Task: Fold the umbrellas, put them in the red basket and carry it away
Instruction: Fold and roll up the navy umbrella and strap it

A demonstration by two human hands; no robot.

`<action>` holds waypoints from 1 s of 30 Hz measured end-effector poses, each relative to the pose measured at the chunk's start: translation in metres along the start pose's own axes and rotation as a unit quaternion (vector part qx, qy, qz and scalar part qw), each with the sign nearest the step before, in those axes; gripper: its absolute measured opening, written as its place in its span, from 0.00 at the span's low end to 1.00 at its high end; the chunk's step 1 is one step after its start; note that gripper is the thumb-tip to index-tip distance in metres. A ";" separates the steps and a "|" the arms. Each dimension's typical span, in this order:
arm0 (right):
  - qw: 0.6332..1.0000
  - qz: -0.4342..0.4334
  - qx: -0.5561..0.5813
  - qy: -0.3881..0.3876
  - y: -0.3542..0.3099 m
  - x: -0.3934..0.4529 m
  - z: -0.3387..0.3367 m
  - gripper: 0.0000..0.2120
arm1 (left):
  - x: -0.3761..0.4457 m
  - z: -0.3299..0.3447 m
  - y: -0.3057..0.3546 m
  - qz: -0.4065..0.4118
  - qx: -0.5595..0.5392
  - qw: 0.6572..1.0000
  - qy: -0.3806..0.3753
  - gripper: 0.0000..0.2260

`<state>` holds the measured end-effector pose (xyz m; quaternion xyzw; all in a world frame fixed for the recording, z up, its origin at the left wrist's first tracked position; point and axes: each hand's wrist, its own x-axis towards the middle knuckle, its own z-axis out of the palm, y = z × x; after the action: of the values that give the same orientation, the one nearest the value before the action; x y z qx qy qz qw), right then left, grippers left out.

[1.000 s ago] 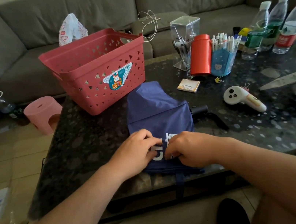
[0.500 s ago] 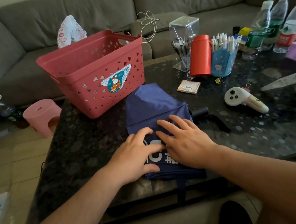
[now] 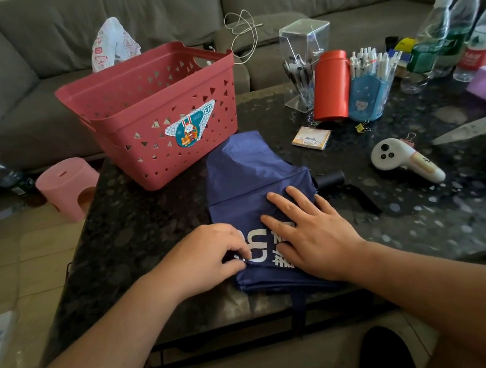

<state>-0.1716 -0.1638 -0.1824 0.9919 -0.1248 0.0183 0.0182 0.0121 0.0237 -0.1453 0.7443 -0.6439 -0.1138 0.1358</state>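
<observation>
Grey sofa (image 3: 145,6) runs behind a dark speckled bench (image 3: 135,231). Blue umbrella (image 3: 244,180) lies flat on the bench near its front edge, just in front of the red basket (image 3: 158,114), black handle (image 3: 331,180) protruding to the right. Left hand (image 3: 208,258) pinches a fold of the fabric at the printed lettering. Right hand (image 3: 309,233) presses flat on the fabric, fingers straight and spread. White controller (image 3: 402,160) lies further right.

Umbrella (image 3: 247,177) on table (image 3: 147,229), basket (image 3: 159,117) behind-left, both hands atop.
</observation>
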 end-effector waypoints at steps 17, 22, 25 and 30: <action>0.985 -0.117 0.068 -0.105 0.000 -0.010 -0.047 0.13 | -0.011 0.007 0.010 0.044 0.014 0.999 0.009 0.07; 0.980 -0.120 0.064 -0.146 0.002 -0.008 -0.053 0.16 | -0.007 0.005 0.010 0.030 0.053 0.997 -0.042 0.11; 0.975 -0.080 0.101 -0.178 0.002 -0.006 -0.058 0.18 | -0.009 0.003 0.014 0.002 0.034 0.998 -0.052 0.16; 0.982 -0.032 0.100 -0.156 0.001 0.007 -0.061 0.12 | -0.003 0.008 0.019 -0.034 0.048 0.998 0.002 0.15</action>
<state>-0.1673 -0.1642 -0.1211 0.9828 -0.0920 -0.1254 -0.0999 -0.0084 0.0235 -0.1459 0.7720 -0.6223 -0.0857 0.0971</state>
